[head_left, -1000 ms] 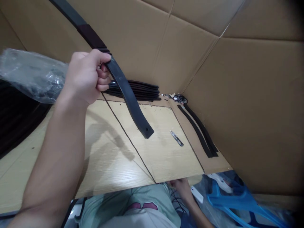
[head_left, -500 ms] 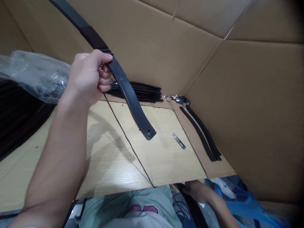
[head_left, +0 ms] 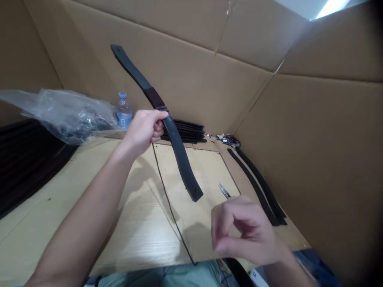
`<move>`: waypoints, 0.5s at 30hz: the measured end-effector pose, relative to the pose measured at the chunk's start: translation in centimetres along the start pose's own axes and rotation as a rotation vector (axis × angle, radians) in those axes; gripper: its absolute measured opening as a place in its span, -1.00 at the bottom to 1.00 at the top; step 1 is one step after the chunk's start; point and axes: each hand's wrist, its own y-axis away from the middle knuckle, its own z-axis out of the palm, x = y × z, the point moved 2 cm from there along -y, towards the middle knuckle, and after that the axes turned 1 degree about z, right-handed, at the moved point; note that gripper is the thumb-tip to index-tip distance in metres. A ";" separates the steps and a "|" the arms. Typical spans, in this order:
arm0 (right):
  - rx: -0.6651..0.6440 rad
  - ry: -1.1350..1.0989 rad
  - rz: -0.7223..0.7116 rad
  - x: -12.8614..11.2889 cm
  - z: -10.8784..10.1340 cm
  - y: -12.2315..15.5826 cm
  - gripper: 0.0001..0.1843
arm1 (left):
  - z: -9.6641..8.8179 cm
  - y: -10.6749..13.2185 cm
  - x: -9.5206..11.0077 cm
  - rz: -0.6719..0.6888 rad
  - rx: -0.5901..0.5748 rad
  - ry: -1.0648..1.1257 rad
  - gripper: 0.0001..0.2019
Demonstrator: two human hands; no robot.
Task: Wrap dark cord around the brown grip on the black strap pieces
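Observation:
My left hand (head_left: 146, 129) is closed on a long, curved black strip (head_left: 181, 155), thumb on top, just below a dark wrapped band (head_left: 154, 97) at its middle. The strip is tilted above the table, its lower end with a small hole pointing toward me. My right hand (head_left: 243, 231) is over the table's front right, fingers curled and thumb tip near them, blurred by motion. Whatever they may hold is hidden. Just beyond it lie thread snips (head_left: 224, 190), partly covered by the hand.
Several black strips (head_left: 191, 132) are stacked at the back, with more (head_left: 254, 179) on the right. Dark lengths (head_left: 30, 159) lie left, beside a clear plastic bag (head_left: 77, 113) and a water bottle (head_left: 123, 111). Small scraps (head_left: 229, 139) sit in the corner. Cardboard walls (head_left: 323, 139) enclose the table.
My right hand has come up from below the table edge, leaving a black length down there. The view has tilted up; my left hand with the strip appears farther away and further right.

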 end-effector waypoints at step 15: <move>0.139 -0.427 -0.319 0.9 2.5 -8.9 -0.43 | -0.9 -1.0 -2.0 -0.079 0.038 -0.046 -0.66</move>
